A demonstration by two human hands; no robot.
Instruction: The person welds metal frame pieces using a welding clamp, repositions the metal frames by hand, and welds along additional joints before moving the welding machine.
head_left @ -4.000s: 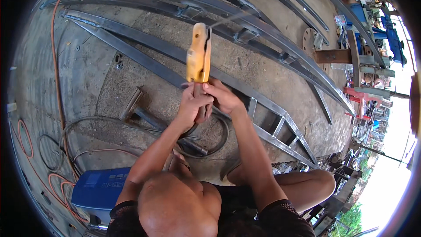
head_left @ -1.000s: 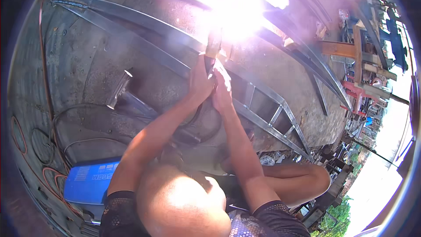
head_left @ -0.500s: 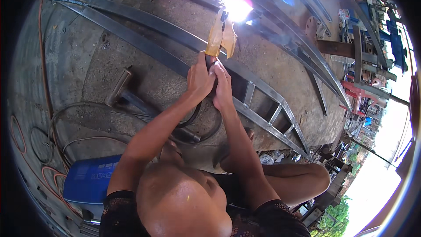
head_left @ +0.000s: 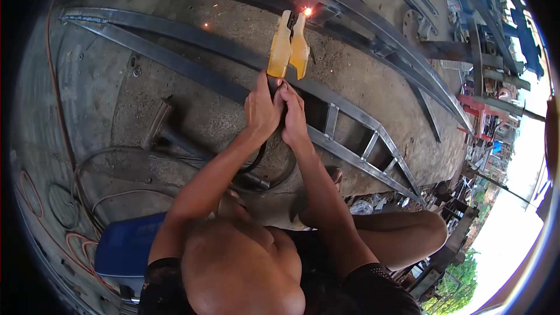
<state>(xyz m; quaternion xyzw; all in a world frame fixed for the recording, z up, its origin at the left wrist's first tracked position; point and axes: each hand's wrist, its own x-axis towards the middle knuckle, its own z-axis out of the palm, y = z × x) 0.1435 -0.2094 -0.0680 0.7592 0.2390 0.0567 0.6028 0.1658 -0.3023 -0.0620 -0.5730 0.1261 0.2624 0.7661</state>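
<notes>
A yellow welding electrode holder [head_left: 280,52] points away from me, its two jaws uppermost. My left hand [head_left: 261,111] is closed around its dark handle. Close against it, my right hand [head_left: 296,119] is also closed at the handle, with the fingers partly hidden. Just beyond the jaws, a small red-orange spot [head_left: 307,11] glows on a dark steel frame [head_left: 361,14]. The electrode itself is hard to make out. Beneath the holder and my hands lies a long tapering steel truss [head_left: 350,160] with short crosspieces.
A T-shaped metal tool like a hammer [head_left: 157,123] lies left of my forearms, near looping black cable [head_left: 111,150]. A blue box [head_left: 131,245] stands at lower left beside orange hose [head_left: 76,251]. A red stool [head_left: 481,114] and scrap metal are at the right.
The bright white arc and its bluish smoke have gone, leaving a small glowing spot and a few sparks. The holder has shifted slightly left, away from the glowing spot. Both hands keep their grip.
</notes>
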